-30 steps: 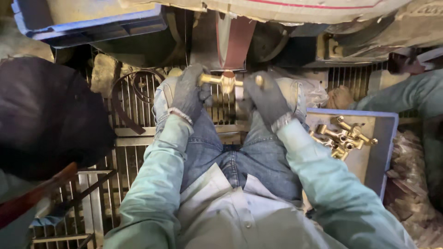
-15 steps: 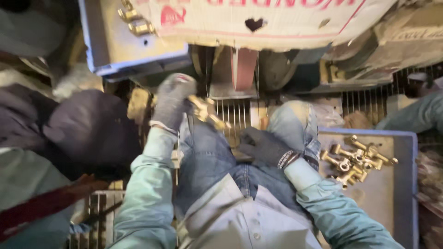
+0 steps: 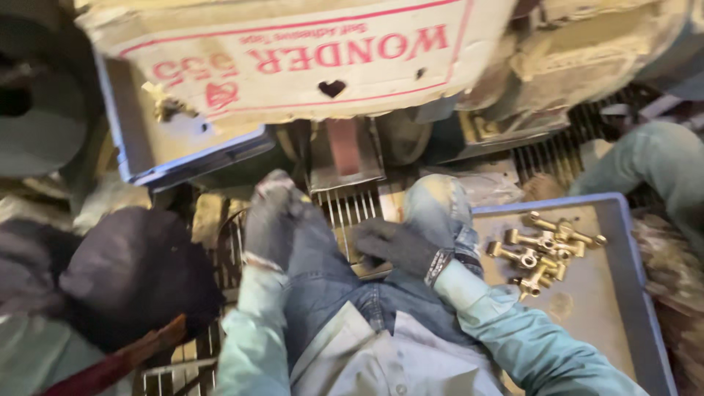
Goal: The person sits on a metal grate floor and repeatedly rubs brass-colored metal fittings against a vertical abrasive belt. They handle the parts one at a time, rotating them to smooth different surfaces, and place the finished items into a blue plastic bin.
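Both hands gloved: left glove (image 3: 270, 220) dark grey knit, blurred, pale dusty patches on top; right glove (image 3: 400, 246) dark grey w/ striped ribbed cuff at wrist. Sleeves (image 3: 506, 330) behind both gloves pale teal-green, long, creased. Jeans (image 3: 330, 279) btwn the hands mid-blue denim, faded and dusty at knees. Shirt front light grey-blue, w/ buttons.

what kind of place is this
Probably a small metalworking or polishing workshop. A grey tray holds a pile of brass fittings, a belt machine stands over a metal floor grate, and both hands wear dark work gloves.
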